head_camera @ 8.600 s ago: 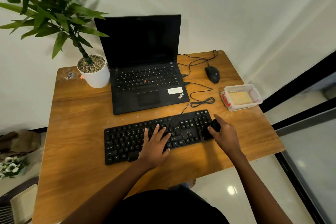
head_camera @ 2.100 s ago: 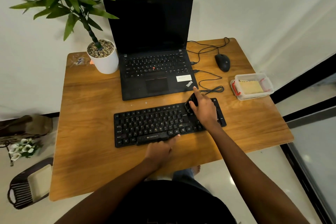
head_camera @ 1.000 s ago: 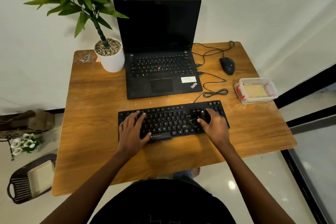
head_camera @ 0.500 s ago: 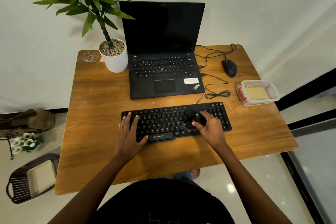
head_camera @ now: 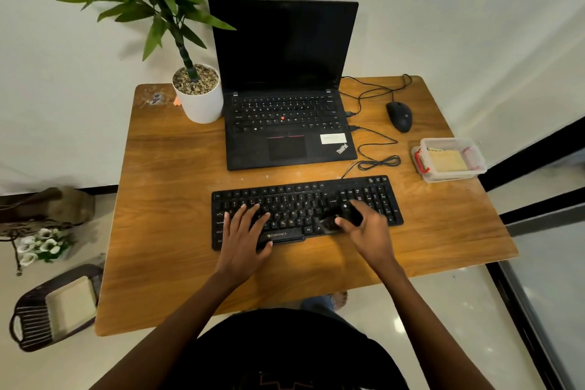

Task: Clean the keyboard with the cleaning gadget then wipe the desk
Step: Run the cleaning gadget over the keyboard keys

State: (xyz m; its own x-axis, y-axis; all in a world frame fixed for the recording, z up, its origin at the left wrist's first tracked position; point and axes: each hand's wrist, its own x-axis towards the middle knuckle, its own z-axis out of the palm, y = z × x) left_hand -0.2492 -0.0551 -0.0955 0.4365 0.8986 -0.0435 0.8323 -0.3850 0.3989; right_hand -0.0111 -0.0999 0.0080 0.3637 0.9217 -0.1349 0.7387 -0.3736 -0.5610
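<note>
Cleaning the keyboard (head_camera: pixel 300 199) on the bench (head_camera: pixel 174 215).
Left hand (head_camera: pixel 243 242) lies flat, fingers (head_camera: pixel 243 216) spread, on the keyboard; right hand (head_camera: pixel 370 236) grips the cleaning gadget (head_camera: pixel 349 214).

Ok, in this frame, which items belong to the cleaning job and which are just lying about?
In the job: keyboard, cleaning gadget in the right hand, left hand flat on the keyboard, desk.
Lying about: laptop, mouse, potted plant, plastic box holding a cloth, perhaps for wiping.

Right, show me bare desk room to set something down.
Left side of the desk, bordered by the plant pot, laptop and keyboard. Also the strip between keyboard and front edge, and the corner in front of the box. Crowded: cables, mouse and box, back right.
</note>
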